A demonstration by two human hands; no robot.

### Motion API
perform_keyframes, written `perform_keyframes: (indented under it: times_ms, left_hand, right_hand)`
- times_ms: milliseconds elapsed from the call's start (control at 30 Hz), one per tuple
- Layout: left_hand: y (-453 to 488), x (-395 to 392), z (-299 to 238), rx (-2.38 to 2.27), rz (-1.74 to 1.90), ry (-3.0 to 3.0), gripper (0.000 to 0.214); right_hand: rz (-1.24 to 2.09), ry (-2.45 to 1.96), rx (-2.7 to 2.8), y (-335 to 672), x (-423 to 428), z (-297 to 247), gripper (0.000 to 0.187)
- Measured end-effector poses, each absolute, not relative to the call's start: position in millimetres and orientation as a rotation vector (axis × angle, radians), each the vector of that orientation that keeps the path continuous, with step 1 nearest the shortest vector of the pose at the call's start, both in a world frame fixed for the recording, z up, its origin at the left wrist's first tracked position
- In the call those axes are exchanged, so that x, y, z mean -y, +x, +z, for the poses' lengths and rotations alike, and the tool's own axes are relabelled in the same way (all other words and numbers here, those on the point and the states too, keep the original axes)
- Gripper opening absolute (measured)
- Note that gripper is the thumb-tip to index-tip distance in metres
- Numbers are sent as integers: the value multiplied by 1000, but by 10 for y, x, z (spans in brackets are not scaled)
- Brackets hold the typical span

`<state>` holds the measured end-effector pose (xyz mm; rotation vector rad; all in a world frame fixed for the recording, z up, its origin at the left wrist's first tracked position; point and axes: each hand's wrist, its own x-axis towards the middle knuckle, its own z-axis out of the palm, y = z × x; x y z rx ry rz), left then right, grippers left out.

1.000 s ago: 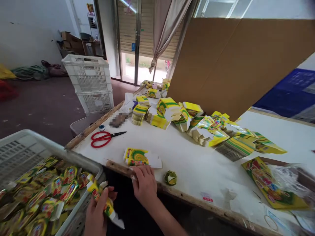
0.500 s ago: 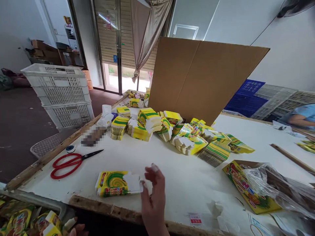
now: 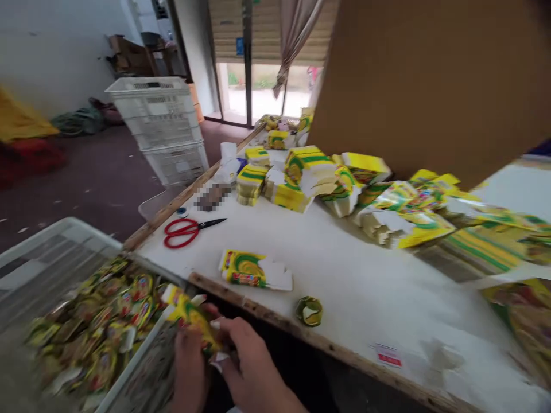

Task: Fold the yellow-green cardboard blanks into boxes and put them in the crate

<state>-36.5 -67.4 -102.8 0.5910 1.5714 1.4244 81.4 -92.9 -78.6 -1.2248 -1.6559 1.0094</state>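
Note:
Both my hands meet below the table's near edge on one yellow-green folded carton. My left hand grips it from below, fingers wrapped around it. My right hand pinches its right end with closed fingers. Just left of my hands a white crate holds several of the same printed cartons. On the white table a flat yellow-green carton lies near the edge, with a small green tape roll to its right.
Red scissors lie at the table's left side. Stacks of flat yellow cartons fill the table's back, under a leaning brown cardboard sheet. Stacked white crates stand on the floor at left.
My right hand has dropped from above the table to the carton held by my left hand. The view has swung down and to the left.

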Motion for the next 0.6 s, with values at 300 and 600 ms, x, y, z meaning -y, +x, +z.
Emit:
perform_keyframes:
  times_ms: [300,600]
  left_hand:
    - [-171,758,-886,-1243,1517,517,58]
    - [-193,683,-885,-1203,1371,611,37]
  right_hand:
    - [1312,-1095,1306,778,956,-862,38]
    - [1415,-1077,1079,1064,788,-836,20]
